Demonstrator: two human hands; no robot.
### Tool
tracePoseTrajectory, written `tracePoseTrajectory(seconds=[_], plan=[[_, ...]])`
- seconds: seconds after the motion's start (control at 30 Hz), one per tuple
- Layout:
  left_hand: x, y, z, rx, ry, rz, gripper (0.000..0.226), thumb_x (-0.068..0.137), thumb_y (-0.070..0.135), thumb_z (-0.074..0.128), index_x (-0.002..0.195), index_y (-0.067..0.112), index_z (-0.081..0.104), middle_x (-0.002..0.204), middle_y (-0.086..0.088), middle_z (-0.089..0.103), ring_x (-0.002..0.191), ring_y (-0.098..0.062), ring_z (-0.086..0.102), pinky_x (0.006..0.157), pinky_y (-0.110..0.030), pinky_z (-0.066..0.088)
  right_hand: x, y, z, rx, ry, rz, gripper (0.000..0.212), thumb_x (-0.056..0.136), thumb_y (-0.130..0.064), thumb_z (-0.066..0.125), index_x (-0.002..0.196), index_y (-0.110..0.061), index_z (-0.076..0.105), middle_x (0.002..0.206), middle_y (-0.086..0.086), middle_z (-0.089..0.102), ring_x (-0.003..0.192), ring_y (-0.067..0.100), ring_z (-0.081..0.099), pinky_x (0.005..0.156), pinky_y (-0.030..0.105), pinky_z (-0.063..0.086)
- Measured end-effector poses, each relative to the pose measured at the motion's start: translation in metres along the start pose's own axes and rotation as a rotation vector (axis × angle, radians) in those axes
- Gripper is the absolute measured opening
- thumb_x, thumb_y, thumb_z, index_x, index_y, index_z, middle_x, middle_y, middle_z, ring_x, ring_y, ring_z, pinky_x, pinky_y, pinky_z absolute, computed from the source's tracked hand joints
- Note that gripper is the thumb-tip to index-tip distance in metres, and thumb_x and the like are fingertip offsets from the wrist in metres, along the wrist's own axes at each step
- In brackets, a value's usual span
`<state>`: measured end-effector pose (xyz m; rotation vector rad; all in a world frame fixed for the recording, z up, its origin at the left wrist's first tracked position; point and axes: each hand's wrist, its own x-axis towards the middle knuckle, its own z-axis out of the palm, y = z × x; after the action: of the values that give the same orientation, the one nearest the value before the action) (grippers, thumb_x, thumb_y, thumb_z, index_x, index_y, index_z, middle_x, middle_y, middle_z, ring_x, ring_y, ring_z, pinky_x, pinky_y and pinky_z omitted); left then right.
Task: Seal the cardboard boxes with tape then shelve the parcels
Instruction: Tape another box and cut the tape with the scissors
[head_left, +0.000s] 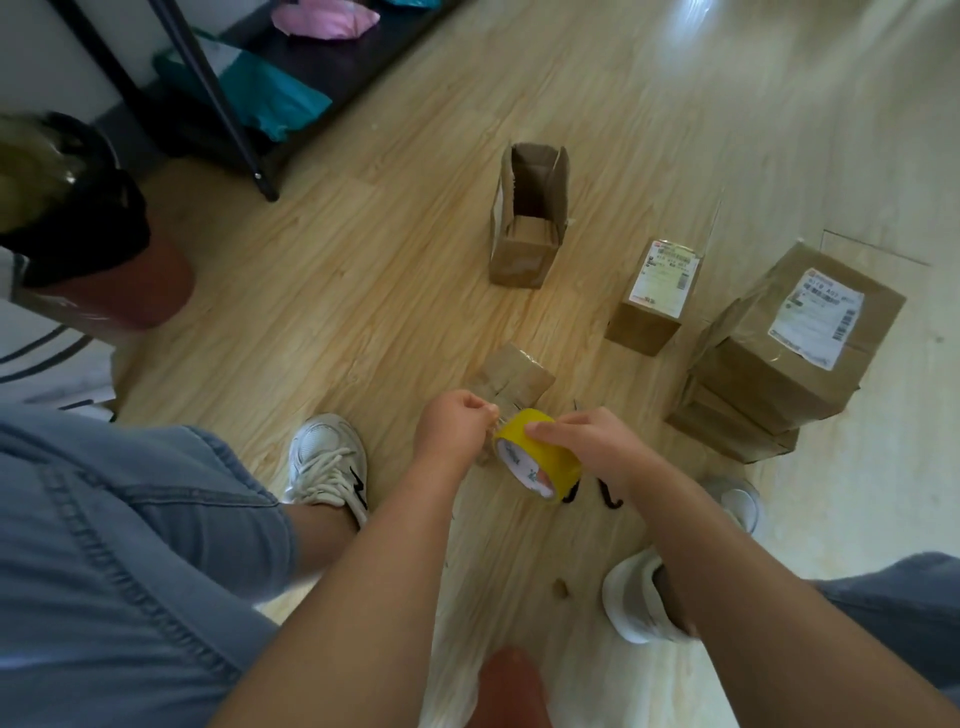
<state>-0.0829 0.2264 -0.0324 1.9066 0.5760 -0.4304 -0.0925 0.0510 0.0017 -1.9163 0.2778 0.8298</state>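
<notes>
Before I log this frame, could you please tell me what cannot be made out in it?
Head view:
Small box: near side hidden by the left hand and the tape roll in the right hand.
Shipping labels: print too small to read.
Shelf: upper part cut off by the top edge.
Open box: bottom hidden by its own flaps.

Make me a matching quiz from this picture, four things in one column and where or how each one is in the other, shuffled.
Things: 1 tape roll; 2 tall box; 3 pink parcel; 4 stack of boxes.
States: A on the dark shelf; B flaps open, on the floor; C gripped by the right hand; D piled at the right, label on top.
Pairs: 1-C, 2-B, 3-A, 4-D.
</notes>
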Motion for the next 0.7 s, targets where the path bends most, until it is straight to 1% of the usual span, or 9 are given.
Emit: tracePoseTrajectory(seconds=[0.07,0.17,0.27,0.3,0.37,0.47,0.53,0.63,0.7], plan=[[0.002,0.002,-0.002,-0.052,0.055,0.002,0.018,0.092,0.018,0.064,0.074,0.016,0.063,0.074,-0.005,0.067,0.068,-0.02,0.063,0.065,-0.029,0.05,0.005,0.001,-0.001,-0.136,0.057,0.023,0.047,0.09,-0.048,0.068,0.059,-0.015,0.058,0.058,0.004,0.062,0.051,0.011,0.056,0.059,0.027,0.045],[0.005,0.001,-0.003,-0.049,0.061,0.003,0.016,0.092,0.018,0.065,0.077,0.016,0.064,0.074,-0.002,0.068,0.069,-0.018,0.064,0.063,-0.027,0.049,0.008,0.008,0.005,-0.173,0.064,0.126,0.052,0.084,-0.059,0.069,0.066,-0.012,0.054,0.059,0.008,0.063,0.048,0.015,0.059,0.052,0.024,0.044],[0.006,-0.009,-0.003,-0.004,0.138,-0.093,0.015,0.094,0.022,0.062,0.081,0.016,0.067,0.078,-0.001,0.068,0.072,-0.018,0.063,0.059,-0.027,0.043,0.011,0.016,0.013,-0.208,0.035,0.159,0.059,0.076,-0.07,0.07,0.072,-0.013,0.056,0.07,0.008,0.061,0.063,0.018,0.058,0.061,0.03,0.043],[0.008,-0.015,-0.007,-0.014,0.183,-0.139,0.015,0.094,0.021,0.061,0.083,0.015,0.068,0.082,-0.003,0.069,0.075,-0.02,0.063,0.062,-0.028,0.045,0.011,0.02,0.015,-0.222,0.021,0.188,0.06,0.074,-0.071,0.07,0.076,-0.013,0.057,0.075,0.007,0.059,0.069,0.018,0.057,0.064,0.032,0.043],[0.013,-0.026,-0.017,-0.072,0.221,-0.2,0.015,0.093,0.017,0.062,0.081,0.015,0.069,0.091,-0.007,0.071,0.084,-0.026,0.065,0.075,-0.033,0.05,0.01,0.032,0.017,-0.22,-0.017,0.242,0.055,0.074,-0.068,0.071,0.079,-0.015,0.056,0.078,0.004,0.054,0.072,0.018,0.053,0.065,0.031,0.041],[0.014,-0.032,-0.02,-0.04,0.144,-0.184,0.019,0.092,0.018,0.065,0.073,0.019,0.065,0.09,-0.011,0.071,0.088,-0.029,0.066,0.083,-0.039,0.051,0.01,0.048,0.014,-0.241,-0.029,0.265,0.053,0.076,-0.065,0.072,0.081,-0.014,0.061,0.075,0.002,0.053,0.068,0.016,0.052,0.062,0.029,0.04],[0.014,-0.028,-0.015,-0.001,0.149,-0.146,0.02,0.093,0.024,0.065,0.073,0.02,0.065,0.085,-0.008,0.07,0.083,-0.027,0.065,0.08,-0.039,0.052,0.011,0.049,0.009,-0.258,0.008,0.266,0.053,0.077,-0.064,0.072,0.084,-0.012,0.064,0.076,0.003,0.055,0.069,0.017,0.054,0.062,0.03,0.041],[0.016,-0.019,-0.013,0.003,0.165,-0.064,0.021,0.093,0.029,0.065,0.076,0.017,0.066,0.076,0.0,0.066,0.071,-0.019,0.06,0.065,-0.03,0.044,0.014,0.047,0.004,-0.211,0.026,0.253,0.051,0.081,-0.063,0.07,0.079,-0.013,0.057,0.074,0.005,0.05,0.067,0.017,0.05,0.062,0.031,0.037],[0.021,-0.012,-0.015,-0.023,0.174,-0.041,0.021,0.091,0.031,0.069,0.078,0.014,0.069,0.074,0.001,0.067,0.068,-0.015,0.061,0.061,-0.027,0.042,0.018,0.048,0.002,-0.181,0.043,0.227,0.048,0.084,-0.059,0.068,0.079,-0.014,0.056,0.073,0.007,0.05,0.067,0.019,0.05,0.063,0.032,0.037]])
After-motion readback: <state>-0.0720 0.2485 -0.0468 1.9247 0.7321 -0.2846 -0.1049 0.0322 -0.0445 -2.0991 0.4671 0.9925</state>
